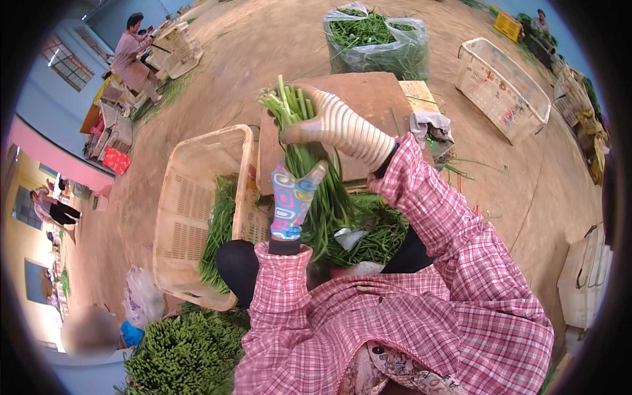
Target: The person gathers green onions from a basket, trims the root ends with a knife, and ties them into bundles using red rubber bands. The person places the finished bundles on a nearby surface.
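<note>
Both my hands wear gloves and grip one bundle of long green vegetable stalks (308,160), whose pale cut ends point up and away from me. My left hand (292,200), in a blue patterned glove, clasps the bundle lower down. Nearer the cut ends, my right hand (340,123) wraps around it in a cream striped glove. The leafy ends hang over a heap of loose greens (380,234) between my knees. Beyond the hands is a brown board-topped table (355,94).
On the left stands a plastic crate (185,217) with greens (219,232) inside; below it lies a dense stack of stalks (187,353). A clear bag of greens (377,44) is behind the table. Another crate (503,91) stands right. People (133,54) are farther off.
</note>
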{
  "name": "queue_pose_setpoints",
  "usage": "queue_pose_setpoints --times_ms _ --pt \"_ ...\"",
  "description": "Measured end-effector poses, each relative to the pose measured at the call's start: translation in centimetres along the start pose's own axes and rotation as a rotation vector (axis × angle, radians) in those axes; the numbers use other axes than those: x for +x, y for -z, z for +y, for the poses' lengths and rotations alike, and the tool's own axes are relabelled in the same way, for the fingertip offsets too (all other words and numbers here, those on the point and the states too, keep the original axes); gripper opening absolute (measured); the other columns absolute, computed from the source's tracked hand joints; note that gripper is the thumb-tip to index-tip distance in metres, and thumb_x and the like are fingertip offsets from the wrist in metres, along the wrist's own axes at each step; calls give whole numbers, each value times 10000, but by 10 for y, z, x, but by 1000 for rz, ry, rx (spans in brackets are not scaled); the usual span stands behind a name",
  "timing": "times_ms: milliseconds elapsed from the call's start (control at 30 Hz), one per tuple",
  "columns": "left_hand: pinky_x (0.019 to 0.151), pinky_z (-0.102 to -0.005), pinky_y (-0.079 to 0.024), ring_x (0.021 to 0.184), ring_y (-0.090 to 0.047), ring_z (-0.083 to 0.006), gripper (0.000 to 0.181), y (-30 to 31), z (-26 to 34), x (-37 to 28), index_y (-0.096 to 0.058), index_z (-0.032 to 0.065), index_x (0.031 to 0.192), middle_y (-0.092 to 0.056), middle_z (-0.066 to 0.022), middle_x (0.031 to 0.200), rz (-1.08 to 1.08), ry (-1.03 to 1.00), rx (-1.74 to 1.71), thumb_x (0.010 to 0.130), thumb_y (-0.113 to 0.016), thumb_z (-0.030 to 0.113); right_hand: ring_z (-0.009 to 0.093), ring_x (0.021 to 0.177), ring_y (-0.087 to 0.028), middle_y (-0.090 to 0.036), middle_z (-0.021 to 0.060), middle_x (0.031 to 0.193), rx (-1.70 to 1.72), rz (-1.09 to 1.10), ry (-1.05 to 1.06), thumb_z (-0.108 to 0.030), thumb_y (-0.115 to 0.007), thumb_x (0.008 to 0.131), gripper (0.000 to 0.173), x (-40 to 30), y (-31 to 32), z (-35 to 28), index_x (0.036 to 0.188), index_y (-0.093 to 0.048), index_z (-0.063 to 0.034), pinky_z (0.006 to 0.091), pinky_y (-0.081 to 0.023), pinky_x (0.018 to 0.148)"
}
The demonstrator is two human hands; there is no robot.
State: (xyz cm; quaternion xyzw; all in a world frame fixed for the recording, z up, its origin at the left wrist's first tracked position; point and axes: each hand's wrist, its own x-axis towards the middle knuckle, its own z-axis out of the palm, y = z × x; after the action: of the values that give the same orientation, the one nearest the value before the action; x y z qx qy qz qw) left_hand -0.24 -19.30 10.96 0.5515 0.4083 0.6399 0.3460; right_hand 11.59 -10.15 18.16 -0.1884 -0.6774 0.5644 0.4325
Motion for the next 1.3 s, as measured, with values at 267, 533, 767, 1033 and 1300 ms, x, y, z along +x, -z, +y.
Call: queue_pose_setpoints --times_ms 267,533,767,1033,1300 --pt "821 -274 -502 927 -617 -120 411 10 21 -19 -604 26 1175 -651 -34 1054 -193 530 -329 830 -741 202 265 921 -681 -664 162 988 388 -263 -197 -190 -678 802 628 -17 -1 0 1340 -427 13 377 -570 787" --pt "989 -386 -444 1117 -572 -198 551 42 22 -34 -554 3 1271 -601 -96 1213 -44 69 588 841 -758 281 179 608 -641 -640 86 777 232 143 -180 -96 -736 780 351 20 0 -32 1050 -547 22 305 -560 523" --pt "1169 -422 -252 1295 -445 -320 946 24 75 -76 -327 -78 1429 -466 -225 1379 -576 394 -330 879 -469 679 155 707 -635 -655 70 881 -6 224 135 -141 -764 737 433 16 -59 -80 1090 -558 2 293 -551 671" --pt "1026 -426 -427 1166 -518 -236 856 -5 96 -68 -430 92 1371 -554 -72 1248 257 317 -1097 799 -572 713 224 883 -654 -635 89 876 120 -105 571 -8 -795 720 358 -73 -73 -41 919 -509 -87 385 -525 824" --pt "827 -351 -560 885 -653 -203 389 37 71 -23 -553 25 1223 -643 -69 968 270 43 -677 883 -661 178 294 1180 -559 -634 139 1161 -21 -321 283 -107 -744 782 435 -113 -4 -14 1179 -582 -29 431 -423 1013"
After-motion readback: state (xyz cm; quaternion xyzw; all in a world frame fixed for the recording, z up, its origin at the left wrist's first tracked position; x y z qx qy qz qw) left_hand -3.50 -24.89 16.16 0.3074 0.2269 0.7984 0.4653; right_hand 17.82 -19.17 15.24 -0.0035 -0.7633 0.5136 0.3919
